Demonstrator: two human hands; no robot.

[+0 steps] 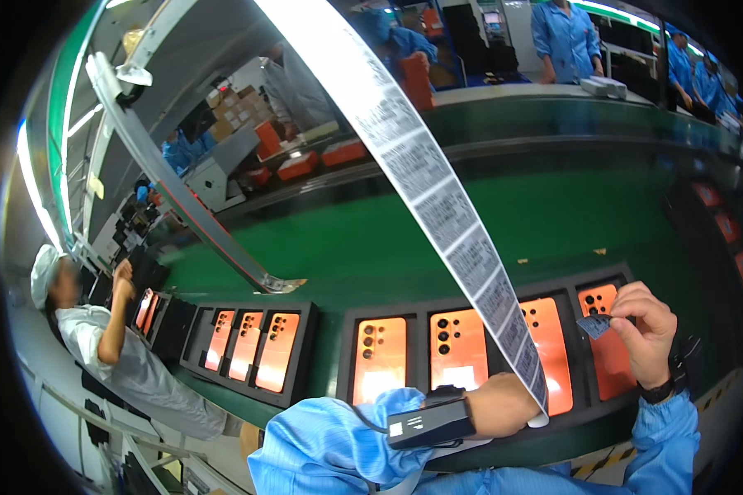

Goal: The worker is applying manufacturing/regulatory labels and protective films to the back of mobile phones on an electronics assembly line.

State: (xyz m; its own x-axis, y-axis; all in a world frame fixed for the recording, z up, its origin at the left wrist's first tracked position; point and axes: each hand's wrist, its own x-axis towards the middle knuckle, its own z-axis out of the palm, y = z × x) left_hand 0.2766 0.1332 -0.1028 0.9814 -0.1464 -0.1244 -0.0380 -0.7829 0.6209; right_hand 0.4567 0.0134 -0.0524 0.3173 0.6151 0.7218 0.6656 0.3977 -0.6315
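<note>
A long white strip of printed labels (452,216) slants down from the top of the view to my left hand (502,406). My left hand is closed at the strip's lower end, its fingertips hidden behind the strip. On the right, my right hand (645,328) pinches a small dark grey-blue label (594,325) between thumb and fingers. That label is over an orange phone (612,363) in the black tray (418,330). Farther left in this tray lie other orange phones, including one (380,351) at its left end, camera sides up.
Another black tray (304,351) with three orange phones lies to the left on the green conveyor belt (347,223). A metal post (198,223) stands behind it. A co-worker in white (111,346) is at far left; more dark trays (722,223) are at right.
</note>
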